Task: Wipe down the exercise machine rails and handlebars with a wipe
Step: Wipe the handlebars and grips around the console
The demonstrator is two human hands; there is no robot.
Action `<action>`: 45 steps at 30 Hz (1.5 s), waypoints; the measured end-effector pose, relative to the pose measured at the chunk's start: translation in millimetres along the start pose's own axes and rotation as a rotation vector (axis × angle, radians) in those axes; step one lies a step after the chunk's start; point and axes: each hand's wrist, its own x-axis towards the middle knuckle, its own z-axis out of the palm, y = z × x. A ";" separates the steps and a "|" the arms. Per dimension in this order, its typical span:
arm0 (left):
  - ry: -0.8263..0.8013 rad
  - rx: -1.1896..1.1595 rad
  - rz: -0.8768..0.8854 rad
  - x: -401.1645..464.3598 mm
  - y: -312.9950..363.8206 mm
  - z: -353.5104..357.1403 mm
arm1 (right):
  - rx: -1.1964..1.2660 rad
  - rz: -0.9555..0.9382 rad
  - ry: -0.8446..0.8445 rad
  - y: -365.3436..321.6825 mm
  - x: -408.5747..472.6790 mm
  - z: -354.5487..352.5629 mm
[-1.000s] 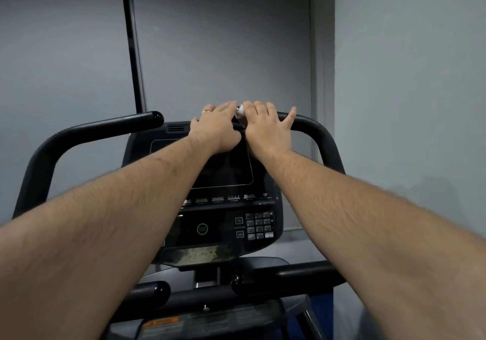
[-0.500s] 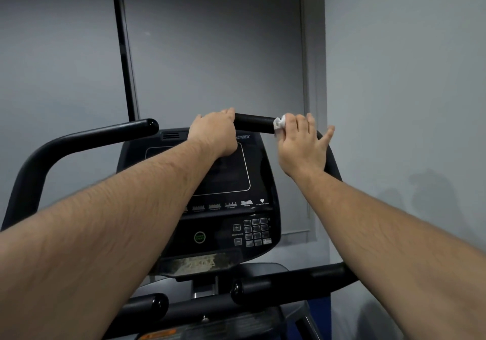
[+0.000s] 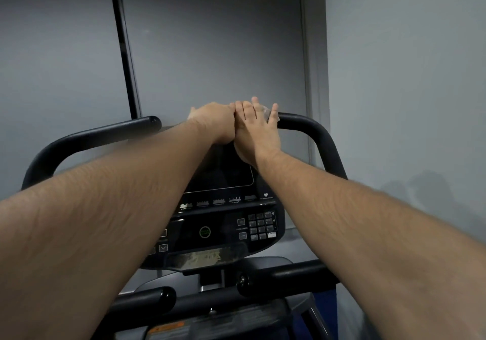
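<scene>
Black handlebar (image 3: 313, 129), right hand (image 3: 259, 131) pressing wipe (image 3: 266, 110), left hand (image 3: 214, 121) touching

- Gym or fitness room, indoors; I'm standing at a cardio machine.
- In front of me, a black console (image 3: 223, 224) with a dark screen (image 3: 223, 171), a number keypad (image 3: 261, 226), a round green-ringed button (image 3: 204, 232) and a row of small workout-profile icons.
- Padded black handlebars (image 3: 313, 129) loop up on both sides; lower rails (image 3: 294, 276) sit below the console.
- Plain grey walls (image 3: 394, 76) close around the machine, which is tucked into a corner.
- Dim, even lighting.
</scene>
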 end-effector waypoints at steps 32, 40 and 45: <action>-0.071 -0.168 0.013 -5.0 2.1 -5.2 | 0.384 -0.093 -0.121 10.0 -16.5 -41.5; -0.076 0.024 0.062 -5.2 0.7 -7.9 | 0.608 -0.146 -0.126 13.5 1.1 -45.7; -0.079 -0.017 0.038 -2.1 -2.1 -6.7 | 0.645 -0.110 -0.064 12.3 -0.8 -44.6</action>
